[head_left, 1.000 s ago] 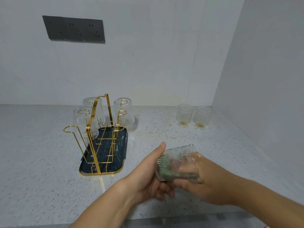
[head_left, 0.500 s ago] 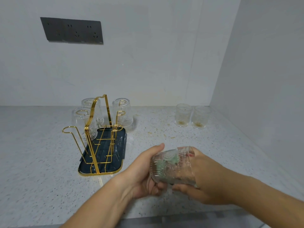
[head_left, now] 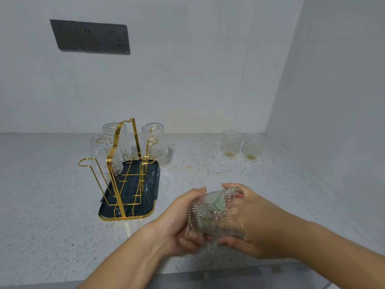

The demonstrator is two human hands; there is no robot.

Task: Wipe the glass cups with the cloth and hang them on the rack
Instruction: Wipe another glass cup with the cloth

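The person holds a clear bumpy glass cup [head_left: 212, 215] on its side, near the front of the speckled grey counter [head_left: 41, 195]. The left hand [head_left: 177, 224] curls round its bottom end. The right hand [head_left: 258, 224] wraps round its open end. A green cloth [head_left: 218, 203] sits inside the cup. To the left stands a gold wire rack [head_left: 116, 163] on a dark blue tray [head_left: 145, 205], with three clear cups [head_left: 155, 138] hanging upside down. Two more clear cups [head_left: 231, 143] stand far right.
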